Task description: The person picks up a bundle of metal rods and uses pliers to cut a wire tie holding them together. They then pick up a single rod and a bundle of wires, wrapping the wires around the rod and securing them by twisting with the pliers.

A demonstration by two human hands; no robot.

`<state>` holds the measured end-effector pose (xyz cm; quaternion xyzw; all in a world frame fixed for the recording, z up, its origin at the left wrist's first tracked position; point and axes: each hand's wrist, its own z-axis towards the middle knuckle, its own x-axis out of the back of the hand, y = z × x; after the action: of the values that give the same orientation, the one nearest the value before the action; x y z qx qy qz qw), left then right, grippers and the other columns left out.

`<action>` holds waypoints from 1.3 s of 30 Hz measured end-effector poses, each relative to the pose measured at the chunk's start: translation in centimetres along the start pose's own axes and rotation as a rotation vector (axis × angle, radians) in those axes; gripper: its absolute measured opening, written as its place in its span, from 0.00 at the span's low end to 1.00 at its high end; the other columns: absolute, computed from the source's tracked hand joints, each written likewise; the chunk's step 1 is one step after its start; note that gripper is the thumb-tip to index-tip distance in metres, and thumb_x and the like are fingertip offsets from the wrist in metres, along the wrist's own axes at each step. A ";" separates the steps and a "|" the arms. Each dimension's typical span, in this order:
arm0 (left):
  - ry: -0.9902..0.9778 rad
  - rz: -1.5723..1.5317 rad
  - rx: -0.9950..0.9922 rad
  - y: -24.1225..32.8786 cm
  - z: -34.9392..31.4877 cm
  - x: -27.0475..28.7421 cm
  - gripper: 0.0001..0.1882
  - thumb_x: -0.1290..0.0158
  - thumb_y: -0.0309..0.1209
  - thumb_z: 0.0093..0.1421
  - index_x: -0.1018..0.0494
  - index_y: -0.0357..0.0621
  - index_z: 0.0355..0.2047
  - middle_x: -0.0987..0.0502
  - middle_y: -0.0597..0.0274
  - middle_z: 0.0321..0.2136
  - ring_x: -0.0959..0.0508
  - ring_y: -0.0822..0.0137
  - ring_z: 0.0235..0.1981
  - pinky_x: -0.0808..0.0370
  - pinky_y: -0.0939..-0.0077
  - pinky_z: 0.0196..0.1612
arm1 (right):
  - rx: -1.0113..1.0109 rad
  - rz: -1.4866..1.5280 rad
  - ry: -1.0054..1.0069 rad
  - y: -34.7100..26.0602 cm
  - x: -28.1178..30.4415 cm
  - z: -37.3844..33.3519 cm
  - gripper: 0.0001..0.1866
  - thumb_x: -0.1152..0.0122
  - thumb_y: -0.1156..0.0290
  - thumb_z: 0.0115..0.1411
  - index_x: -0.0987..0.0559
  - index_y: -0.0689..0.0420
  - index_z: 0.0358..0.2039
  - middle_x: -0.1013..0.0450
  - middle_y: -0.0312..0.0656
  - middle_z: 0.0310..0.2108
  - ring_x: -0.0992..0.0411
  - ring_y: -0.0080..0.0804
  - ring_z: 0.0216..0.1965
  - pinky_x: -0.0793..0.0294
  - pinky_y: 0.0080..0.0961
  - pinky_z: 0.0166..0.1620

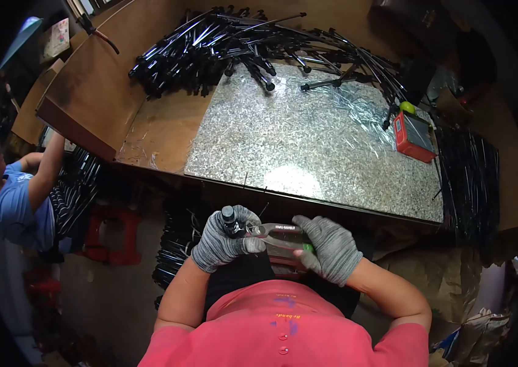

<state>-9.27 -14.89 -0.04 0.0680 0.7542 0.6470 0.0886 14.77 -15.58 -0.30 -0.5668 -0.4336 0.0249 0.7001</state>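
My left hand (225, 240), in a grey knitted glove, is closed around a black part with a round capped end (228, 213), which looks like the end of one of the black rods. A pair of pliers (261, 232) is in my right hand (331, 249), also gloved in grey, with the fingers around its handles. The plier jaws meet the black part beside my left thumb and fingers. What exactly the jaws bite on is too small to tell. Both hands are over my lap, just short of the table edge.
A speckled stone slab (259, 134) lies on the wooden table. Black rods (194, 52) are heaped at its back, and thin clear strips (363, 109) lie near a red box (415, 137) with a yellow-green ball (407, 107). At left are a person in blue (23, 202) and a red stool (112, 235).
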 end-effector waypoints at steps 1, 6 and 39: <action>-0.003 0.009 0.006 -0.1 0.1 0.0 0.39 0.29 0.53 0.21 0.27 0.40 0.32 0.27 0.70 0.27 0.29 0.78 0.28 0.32 0.85 0.31 | 0.079 -0.149 0.083 0.3 0.1 0.2 0.24 0.46 0.52 0.57 0.31 0.60 0.42 0.30 0.44 0.20 0.28 0.33 0.21 0.29 0.26 0.26; -0.114 -0.095 -0.081 -0.7 0.3 0.6 0.41 0.31 0.56 0.24 0.29 0.41 0.33 0.28 0.70 0.28 0.29 0.79 0.28 0.32 0.85 0.31 | -0.629 0.964 -0.763 1.6 1.1 -1.0 0.25 0.55 0.50 0.61 0.31 0.58 0.47 0.30 0.41 0.21 0.28 0.33 0.24 0.30 0.27 0.31; -0.083 0.188 -0.004 -0.5 0.9 0.4 0.28 0.33 0.39 0.32 0.29 0.42 0.34 0.28 0.68 0.28 0.29 0.76 0.29 0.31 0.82 0.34 | 0.092 -0.816 0.056 -4.4 3.9 0.0 0.34 0.43 0.47 0.49 0.30 0.58 0.50 0.37 0.40 0.19 0.36 0.34 0.19 0.35 0.31 0.22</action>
<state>-9.48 -14.04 -0.70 0.1653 0.7388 0.6507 0.0589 15.19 -15.07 5.55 -0.3168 -0.6020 -0.2506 0.6888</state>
